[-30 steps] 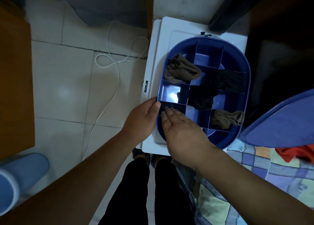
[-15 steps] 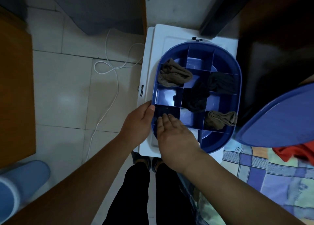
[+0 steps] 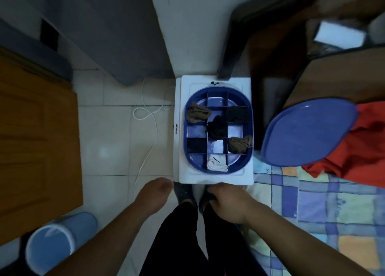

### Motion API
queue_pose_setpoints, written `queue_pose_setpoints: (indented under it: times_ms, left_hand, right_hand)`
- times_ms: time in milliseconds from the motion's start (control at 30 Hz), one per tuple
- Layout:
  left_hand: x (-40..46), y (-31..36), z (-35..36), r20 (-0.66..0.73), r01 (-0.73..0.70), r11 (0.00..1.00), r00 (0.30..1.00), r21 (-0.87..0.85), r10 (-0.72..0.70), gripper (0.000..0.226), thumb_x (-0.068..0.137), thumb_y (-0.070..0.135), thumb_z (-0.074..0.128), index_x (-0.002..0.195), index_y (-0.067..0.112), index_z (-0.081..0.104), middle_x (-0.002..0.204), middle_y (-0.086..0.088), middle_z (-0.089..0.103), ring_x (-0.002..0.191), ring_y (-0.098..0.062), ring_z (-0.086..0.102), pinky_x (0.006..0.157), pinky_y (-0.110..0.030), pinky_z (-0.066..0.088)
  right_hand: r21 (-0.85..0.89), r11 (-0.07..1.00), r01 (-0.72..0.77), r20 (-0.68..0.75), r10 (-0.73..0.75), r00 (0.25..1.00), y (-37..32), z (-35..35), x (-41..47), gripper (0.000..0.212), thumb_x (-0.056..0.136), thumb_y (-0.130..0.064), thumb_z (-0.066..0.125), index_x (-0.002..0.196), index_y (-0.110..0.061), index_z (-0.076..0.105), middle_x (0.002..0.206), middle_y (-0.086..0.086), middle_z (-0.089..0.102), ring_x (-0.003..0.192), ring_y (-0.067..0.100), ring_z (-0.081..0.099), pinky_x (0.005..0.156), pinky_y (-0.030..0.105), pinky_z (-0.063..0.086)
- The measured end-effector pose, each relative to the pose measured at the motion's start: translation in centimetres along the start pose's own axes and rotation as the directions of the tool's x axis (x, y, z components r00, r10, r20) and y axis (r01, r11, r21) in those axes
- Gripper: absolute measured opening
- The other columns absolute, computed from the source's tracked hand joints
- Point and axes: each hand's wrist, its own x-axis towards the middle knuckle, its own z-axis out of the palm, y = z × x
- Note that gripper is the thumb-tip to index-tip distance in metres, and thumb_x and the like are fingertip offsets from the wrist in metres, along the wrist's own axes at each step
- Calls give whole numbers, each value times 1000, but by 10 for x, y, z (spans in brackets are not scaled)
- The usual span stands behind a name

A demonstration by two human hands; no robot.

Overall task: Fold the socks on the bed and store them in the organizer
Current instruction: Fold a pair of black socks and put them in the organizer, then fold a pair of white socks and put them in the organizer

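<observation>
Grip-free, both hands [image 3: 226, 200] hang curled (knuckles up) near the organizer [image 3: 218, 130]

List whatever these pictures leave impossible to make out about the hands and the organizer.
- Left hand, head view: fingers curl under, so a grasp cannot be told.
- Right hand, head view: fingertips hidden against dark footwear; holding anything is unclear.
- Organizer, head view: the dark contents of one near-left compartment are too dim to identify.
- Organizer lid, head view: its far edge is hidden by a red cloth.
</observation>
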Motion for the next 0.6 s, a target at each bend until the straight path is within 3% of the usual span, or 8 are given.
queue_pose_setpoints:
  times_ms: [133,233,333,467,533,600]
  left_hand:
    - [-76,-5,-11,41,-5,975,999,223,-4,37,101,33,41,124,12,61,132,-6,59,120,-20,53,92,-22,35]
    - [-116,-6,-10,52,-49,965,998,258,36,23,97,31,44,96,22,66,105,-1,66,102,-17,61,78,-21,38]
    - [-135,-5,-12,110,-131,944,989,304,102,28,93,32,46,68,26,56,81,5,63,85,-15,63,69,-26,42]
    - [-138,-9,-27,179,-210,894,973,397,149,29,94,33,48,91,12,68,97,0,70,90,-12,64,78,-25,47]
    - [-134,-13,-45,222,-238,852,964,465,149,27,94,32,49,88,12,66,98,-4,69,90,-14,63,71,-20,43]
    - [-126,-16,-65,245,-267,800,957,537,155,25,96,32,49,88,14,64,98,-5,68,90,-16,62,68,-19,40]
  right_hand:
    - [16,996,-89,127,86,988,-1,2,-67,27,90,-31,51,106,-12,62,129,14,58,114,31,57,81,28,42]
    - [129,978,-163,63,156,986,-2,18,-108,27,91,-28,49,107,-14,65,128,14,59,112,29,57,76,27,38]
    - [186,944,-272,13,274,962,4,38,-139,36,91,-30,48,120,-15,61,130,13,60,112,29,58,81,28,42]
    - [255,867,-428,24,437,899,5,60,-170,29,91,-30,49,110,-12,63,118,17,64,105,28,60,72,25,36]
    - [327,803,-498,-3,528,849,0,66,-179,24,91,-27,50,102,-10,63,110,15,65,99,27,61,72,27,39]
    - [405,747,-528,-32,589,808,-9,70,-187,18,91,-24,49,81,-12,57,89,10,61,83,24,55,70,29,40]
